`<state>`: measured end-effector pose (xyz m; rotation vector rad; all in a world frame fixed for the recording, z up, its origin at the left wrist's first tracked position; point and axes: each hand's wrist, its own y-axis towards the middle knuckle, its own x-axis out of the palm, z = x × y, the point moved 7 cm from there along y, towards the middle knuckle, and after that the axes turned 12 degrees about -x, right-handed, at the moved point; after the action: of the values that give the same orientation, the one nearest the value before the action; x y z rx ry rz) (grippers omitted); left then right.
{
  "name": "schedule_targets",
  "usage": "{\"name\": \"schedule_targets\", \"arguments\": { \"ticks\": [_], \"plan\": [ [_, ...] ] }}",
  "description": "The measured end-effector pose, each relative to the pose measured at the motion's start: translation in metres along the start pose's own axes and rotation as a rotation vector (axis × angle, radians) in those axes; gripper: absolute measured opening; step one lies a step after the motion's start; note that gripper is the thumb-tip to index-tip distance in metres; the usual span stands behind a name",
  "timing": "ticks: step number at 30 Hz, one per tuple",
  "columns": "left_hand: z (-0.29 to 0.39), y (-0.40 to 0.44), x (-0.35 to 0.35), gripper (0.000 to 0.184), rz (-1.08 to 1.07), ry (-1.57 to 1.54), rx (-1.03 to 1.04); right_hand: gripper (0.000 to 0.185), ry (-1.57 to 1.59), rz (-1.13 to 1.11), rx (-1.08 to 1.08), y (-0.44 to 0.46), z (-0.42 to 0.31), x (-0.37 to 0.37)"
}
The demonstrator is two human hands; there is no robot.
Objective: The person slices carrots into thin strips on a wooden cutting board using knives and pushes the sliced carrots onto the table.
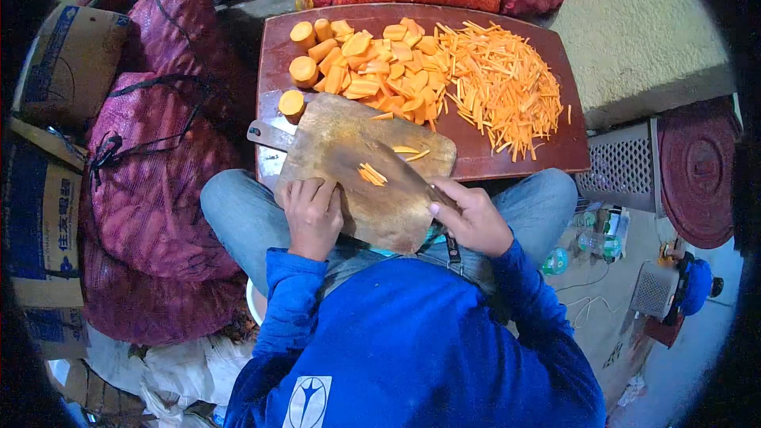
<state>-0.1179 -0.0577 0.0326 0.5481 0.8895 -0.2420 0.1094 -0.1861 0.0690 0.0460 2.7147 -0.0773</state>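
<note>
A worn wooden cutting board (pixel 333 143) lies across my lap and over the near edge of the low red table. My left hand (pixel 311 210) rests on its lower left part, fingers bent and pressed together; what is under them is hidden. In my right hand (pixel 473 212), at the board's right side, is a knife (pixel 414 180) whose dark blade slants up and left over the board. A few cut carrot strips (pixel 372 174) lie between the hands, left of the blade. More strips (pixel 411 152) lie beyond the blade.
On the red table (pixel 567 87) are carrot chunks (pixel 304 71), a heap of carrot slices (pixel 388 63) and a pile of carrot sticks (pixel 507 83). Red mesh sacks (pixel 158 182) and cardboard boxes (pixel 67 63) stand left. A perforated grey crate (pixel 622 166) stands right.
</note>
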Motion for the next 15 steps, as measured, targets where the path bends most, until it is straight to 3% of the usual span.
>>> {"name": "schedule_targets", "arguments": {
  "ticks": [3,4,8,9,13,14,15],
  "plan": [
    [-0.003,0.000,0.001,0.022,-0.024,0.016,-0.014,0.041,0.230,-0.156,0.175,-0.004,0.013,0.030],
    [-0.002,0.001,0.000,0.022,-0.023,0.017,-0.012,0.042,0.262,-0.108,0.033,0.000,0.011,0.039],
    [-0.002,0.001,-0.002,0.021,-0.024,0.018,-0.016,0.037,0.193,-0.080,0.054,-0.002,0.044,0.030],
    [-0.002,0.001,-0.002,0.022,-0.027,0.005,-0.024,0.036,0.304,-0.020,0.187,-0.006,0.051,0.014],
    [0.000,0.001,-0.002,0.018,0.007,-0.023,-0.017,0.035,0.162,0.279,0.157,0.000,0.082,-0.075],
    [0.000,0.000,-0.001,0.019,0.003,-0.012,-0.008,0.036,-0.052,0.325,0.156,0.002,0.078,-0.099],
    [0.001,0.000,0.000,0.020,-0.002,-0.002,0.003,0.037,-0.192,0.375,0.003,0.010,0.086,-0.119]
  ]
}}
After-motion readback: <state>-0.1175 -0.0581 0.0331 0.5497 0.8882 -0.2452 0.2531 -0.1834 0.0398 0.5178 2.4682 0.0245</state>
